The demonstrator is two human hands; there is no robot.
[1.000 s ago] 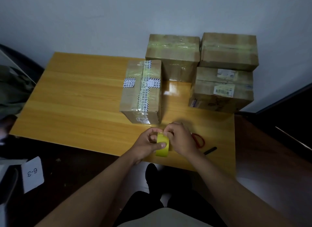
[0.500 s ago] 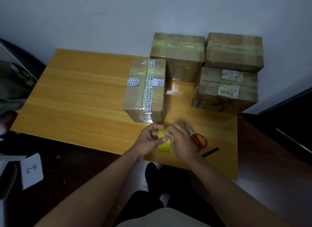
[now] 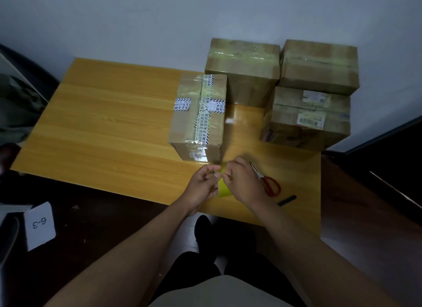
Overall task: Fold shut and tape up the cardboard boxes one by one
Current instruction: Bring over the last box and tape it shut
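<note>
- Hands meet over the near edge of the wooden counter (image 3: 109,128): our left hand (image 3: 202,184) and right hand (image 3: 243,183) both hold the yellow roll of tape (image 3: 223,189) between them, just as they did a second ago.
- The left fingers (image 3: 211,169) curl round the roll's left side, thumb near its top; the right fingers (image 3: 228,173) bend onto the roll's upper rim and pinch there. We cannot tell whether a loose tape end is caught under them.
- Compared with the earlier frames, the hands and roll now sit nearer to the front corner of the closest cardboard box with black-and-white printed tape (image 3: 198,119), just beside it, though we cannot tell if they touch.
- The red-handled scissors (image 3: 268,183), mostly hidden behind the right hand a second ago, now lie in plain sight on the counter just right of that hand, blades pointing away from us.
- A short black pen-like stick (image 3: 287,200) lies near the scissors, as before.
- That closest box stands shut and taped, in the same place on the counter.
- Behind it stands a taped brown box (image 3: 243,69); to the right, two more cardboard boxes are stacked, the upper box (image 3: 319,66) on the labelled lower box (image 3: 306,121). None has shifted.
- A white card marked 6-3 (image 3: 40,225) rests low on the left, off the counter.
</note>
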